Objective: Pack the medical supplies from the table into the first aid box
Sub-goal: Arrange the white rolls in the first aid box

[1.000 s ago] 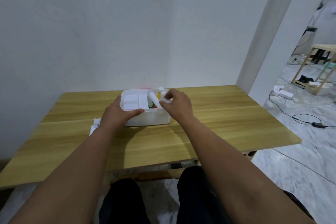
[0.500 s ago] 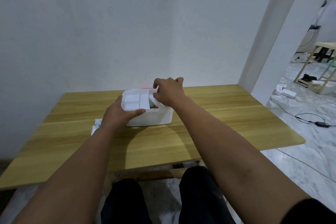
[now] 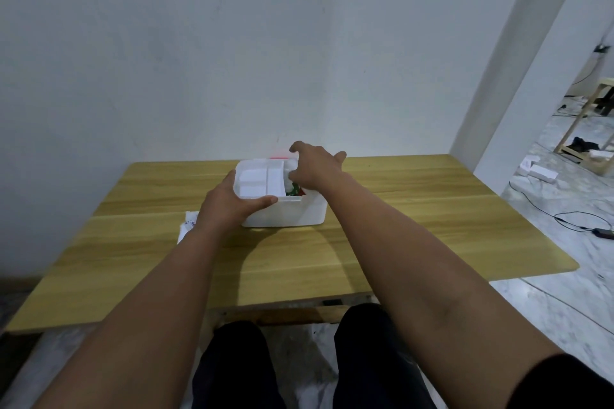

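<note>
Left hand (image 3: 229,206) clasps the white first aid box (image 3: 282,212) on the wooden surface (image 3: 398,226); right hand (image 3: 315,169) hovers over it, fingers spread

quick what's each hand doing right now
Left hand: closed on the near left corner of the white plastic first aid box.
Right hand: fingers spread open over the box's far right side, holding nothing visible.

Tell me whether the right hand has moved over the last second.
Yes. The right hand has gone from the near right rim of the box toward its far edge and the wall; the box itself stayed put.
</note>
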Motion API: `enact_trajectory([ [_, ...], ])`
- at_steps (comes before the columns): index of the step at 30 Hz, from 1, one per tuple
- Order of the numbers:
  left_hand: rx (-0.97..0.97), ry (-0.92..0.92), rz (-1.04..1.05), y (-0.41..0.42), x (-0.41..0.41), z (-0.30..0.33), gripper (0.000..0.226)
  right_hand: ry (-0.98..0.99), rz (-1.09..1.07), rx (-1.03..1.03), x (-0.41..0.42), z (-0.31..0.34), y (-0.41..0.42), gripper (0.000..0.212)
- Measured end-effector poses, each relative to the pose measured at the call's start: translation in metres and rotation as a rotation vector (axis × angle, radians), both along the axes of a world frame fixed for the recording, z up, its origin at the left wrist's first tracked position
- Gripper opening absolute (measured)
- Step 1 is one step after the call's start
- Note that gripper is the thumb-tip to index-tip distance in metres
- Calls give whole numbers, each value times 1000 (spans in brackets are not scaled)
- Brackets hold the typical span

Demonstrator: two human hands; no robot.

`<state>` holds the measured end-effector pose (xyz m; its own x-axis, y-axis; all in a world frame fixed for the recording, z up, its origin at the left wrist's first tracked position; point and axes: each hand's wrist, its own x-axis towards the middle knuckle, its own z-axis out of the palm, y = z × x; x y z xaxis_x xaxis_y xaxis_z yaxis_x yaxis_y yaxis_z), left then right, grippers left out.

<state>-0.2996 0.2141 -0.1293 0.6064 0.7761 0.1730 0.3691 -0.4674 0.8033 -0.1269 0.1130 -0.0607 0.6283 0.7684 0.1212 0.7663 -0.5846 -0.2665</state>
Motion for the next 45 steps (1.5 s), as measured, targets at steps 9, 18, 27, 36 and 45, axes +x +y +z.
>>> enact_trajectory([
  [9, -10, 42, 19, 1, -1, 1, 112, -30, 41, 218, 10, -3, -38, 33],
  [18, -5, 10, 13, -4, -1, 5, 101, -155, 121, 236, 15, -32, -59, 28],
  [27, 0, 12, 6, -5, -2, 5, 99, 303, 52, 450, 33, -32, -74, 97],
  [36, -36, -36, 2, -9, -2, 12, 95, 608, 118, 380, 42, -48, -61, 93],
  [45, -81, 1, 0, 10, -23, 20, 86, 728, 102, 484, 40, -62, -51, 130],
])
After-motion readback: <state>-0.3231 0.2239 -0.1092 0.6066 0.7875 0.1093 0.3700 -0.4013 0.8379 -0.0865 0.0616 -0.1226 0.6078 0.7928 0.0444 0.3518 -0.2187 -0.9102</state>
